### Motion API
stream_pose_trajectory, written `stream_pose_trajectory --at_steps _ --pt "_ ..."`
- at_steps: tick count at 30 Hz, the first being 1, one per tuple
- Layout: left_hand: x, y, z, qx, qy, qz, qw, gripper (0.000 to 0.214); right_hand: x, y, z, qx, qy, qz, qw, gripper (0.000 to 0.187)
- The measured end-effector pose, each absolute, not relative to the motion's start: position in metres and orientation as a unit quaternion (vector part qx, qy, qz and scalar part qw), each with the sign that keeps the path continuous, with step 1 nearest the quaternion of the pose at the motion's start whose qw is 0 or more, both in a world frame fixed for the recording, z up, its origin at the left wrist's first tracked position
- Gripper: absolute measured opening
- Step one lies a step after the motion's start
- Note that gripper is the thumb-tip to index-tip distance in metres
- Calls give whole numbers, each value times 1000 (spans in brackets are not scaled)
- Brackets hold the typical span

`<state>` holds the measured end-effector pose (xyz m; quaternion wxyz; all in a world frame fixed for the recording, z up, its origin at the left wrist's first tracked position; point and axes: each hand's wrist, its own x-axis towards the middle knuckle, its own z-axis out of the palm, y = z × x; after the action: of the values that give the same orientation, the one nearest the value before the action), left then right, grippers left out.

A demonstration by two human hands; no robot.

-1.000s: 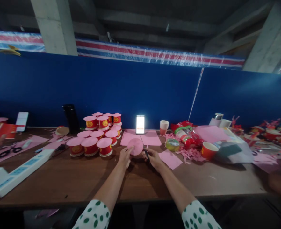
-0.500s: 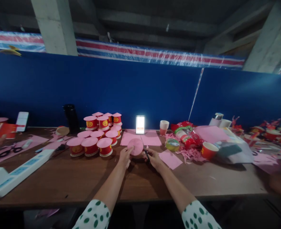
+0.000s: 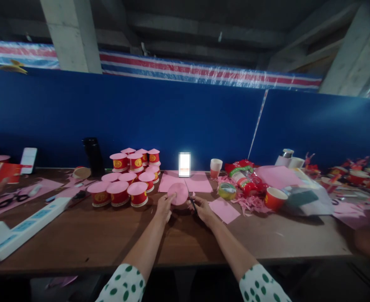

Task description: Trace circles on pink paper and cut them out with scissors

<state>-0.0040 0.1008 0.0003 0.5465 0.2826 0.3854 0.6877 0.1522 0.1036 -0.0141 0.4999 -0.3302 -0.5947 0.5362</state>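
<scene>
My left hand (image 3: pixel 164 208) is closed on the left edge of a round pink paper disc (image 3: pixel 179 194), thumb on top. In my right hand (image 3: pixel 203 209) is a pair of dark scissors (image 3: pixel 191 199), its blades pointing away from me along the disc's right edge. Whether the blades are parted is too small to tell. Behind the disc, pink paper sheets (image 3: pixel 200 183) lie flat on the table. A pink paper square (image 3: pixel 225 210) rests just right of my right hand. To the left stand several red paper cups with pink disc tops (image 3: pixel 118 193), some stacked.
A lit phone (image 3: pixel 184 165) stands upright at the back. Rightward are a paper cup (image 3: pixel 216 167), a roll of tape (image 3: pixel 227 191), a red bag (image 3: pixel 244 176), paper scraps and a tipped red cup (image 3: pixel 275 199). A white power strip (image 3: pixel 30 226) and black bottle (image 3: pixel 93 157) lie leftward.
Hardly anything differs. The disc and scissors keep nearly the same place in my hands, and the view has shifted very slightly.
</scene>
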Motion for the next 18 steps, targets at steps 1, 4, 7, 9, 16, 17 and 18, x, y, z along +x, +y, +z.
stream_pose_trajectory --at_steps 1,4,7,9,16,17,18 --pt "-4 101 0 282 387 687 546 31 152 104 -14 -331 -594 537 499 32" --pt "-4 101 0 275 383 687 552 30 151 104 -15 -333 -594 535 500 31" --pt "-4 101 0 268 367 689 564 30 151 103 -13 -337 -596 531 500 32" --pt "-3 102 0 271 360 693 563 30 151 102 -11 -344 -591 530 502 33" --pt "-3 106 -6 283 352 708 543 30 150 103 -11 -343 -569 537 519 40" --pt "-4 107 -7 287 351 706 543 31 150 103 -12 -345 -569 537 519 40" --pt "-4 108 -7 292 352 702 546 31 150 104 -12 -347 -570 536 517 41"
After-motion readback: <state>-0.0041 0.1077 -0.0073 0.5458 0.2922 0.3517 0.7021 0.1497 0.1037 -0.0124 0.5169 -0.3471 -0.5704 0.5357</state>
